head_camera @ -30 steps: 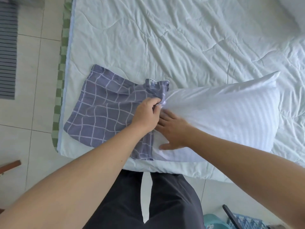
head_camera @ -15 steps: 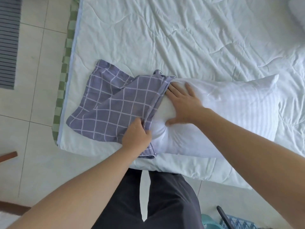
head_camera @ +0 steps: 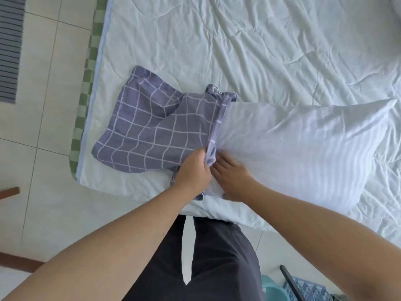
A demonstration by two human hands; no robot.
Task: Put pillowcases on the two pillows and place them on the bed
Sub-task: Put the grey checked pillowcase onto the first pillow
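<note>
Right hand (head_camera: 233,177) dropped to pillow (head_camera: 303,148) near corner, fingers flat, left hand (head_camera: 192,170) pinching pillowcase (head_camera: 152,131) hem

Purple white-checked pillowcase (head_camera: 152,131), white striped pillow (head_camera: 303,148).

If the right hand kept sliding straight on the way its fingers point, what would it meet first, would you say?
The right hand points up-left along the pillow, so it would first meet the pillowcase hem, which the left hand pinches right at its fingertips. Depth is uncertain.
</note>
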